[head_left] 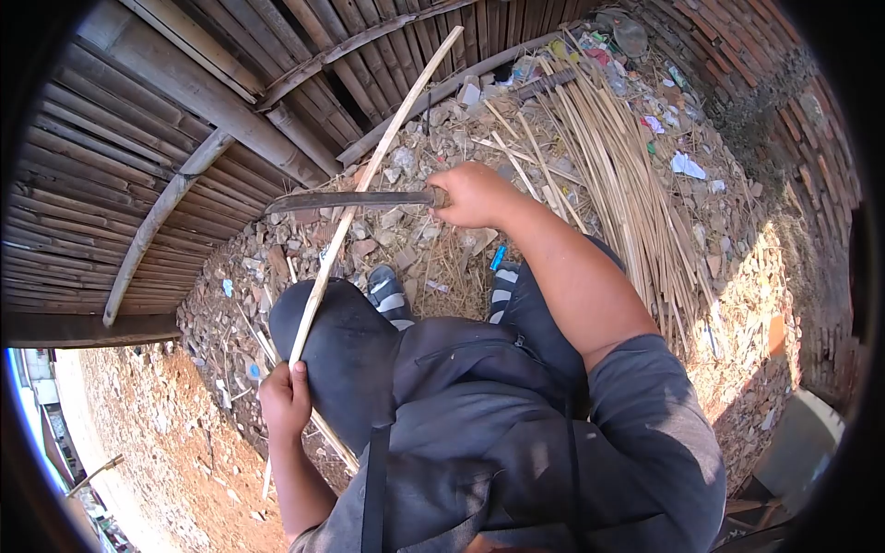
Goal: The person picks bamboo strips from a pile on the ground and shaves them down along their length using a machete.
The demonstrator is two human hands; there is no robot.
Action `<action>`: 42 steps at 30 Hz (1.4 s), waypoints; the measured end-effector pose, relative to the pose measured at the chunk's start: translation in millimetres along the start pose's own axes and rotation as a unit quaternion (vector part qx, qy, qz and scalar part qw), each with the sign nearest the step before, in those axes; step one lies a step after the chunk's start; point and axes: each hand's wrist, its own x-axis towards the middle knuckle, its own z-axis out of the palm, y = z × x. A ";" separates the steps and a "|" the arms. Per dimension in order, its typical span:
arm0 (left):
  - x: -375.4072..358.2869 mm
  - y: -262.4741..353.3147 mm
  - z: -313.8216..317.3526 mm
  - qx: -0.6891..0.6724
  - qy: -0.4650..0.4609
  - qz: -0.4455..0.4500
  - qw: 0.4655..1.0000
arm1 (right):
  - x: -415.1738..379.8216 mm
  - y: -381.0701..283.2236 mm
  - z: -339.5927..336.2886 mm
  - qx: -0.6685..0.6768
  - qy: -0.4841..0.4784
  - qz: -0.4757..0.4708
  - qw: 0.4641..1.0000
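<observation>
My right hand (468, 195) is wrapped around the handle of a machete (369, 198). Its long dark blade points left and lies across a pale split bamboo strip (325, 275). The lower end of that strip is gripped in my left hand (286, 401), thumb on top, beside my left knee. From there the strip slants up and away past the blade, its far end near the bamboo wall.
A large pile of split bamboo strips (627, 184) lies on the rubble ground to the right. The slatted bamboo wall (184, 157) leans in at upper left, and a brick wall (811, 129) stands at right. Litter, including a blue lighter-like object (498, 257), lies near my sandals (387, 290).
</observation>
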 end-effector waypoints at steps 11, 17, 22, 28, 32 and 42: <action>2.5 5.4 -0.6 -0.012 0.006 0.008 1.000 | -5.5 2.7 -6.3 0.061 0.042 0.032 0.997; 2.1 1.8 1.5 -0.010 0.012 0.009 1.000 | -3.2 -2.1 8.1 0.025 0.025 0.001 0.999; 2.9 3.5 0.5 -0.010 0.011 0.016 1.000 | -3.3 -2.7 -6.0 0.009 -0.001 0.026 1.000; 2.9 4.3 -0.3 -0.005 0.009 0.015 1.000 | -2.7 2.3 -10.8 0.044 -0.006 0.057 0.997; 1.4 2.1 1.2 0.000 0.011 0.010 1.000 | -3.6 1.9 -3.5 0.061 0.025 0.029 0.997; 2.0 -0.2 3.4 0.000 0.013 0.014 1.000 | -4.4 -3.7 -5.3 0.050 -0.001 0.027 0.998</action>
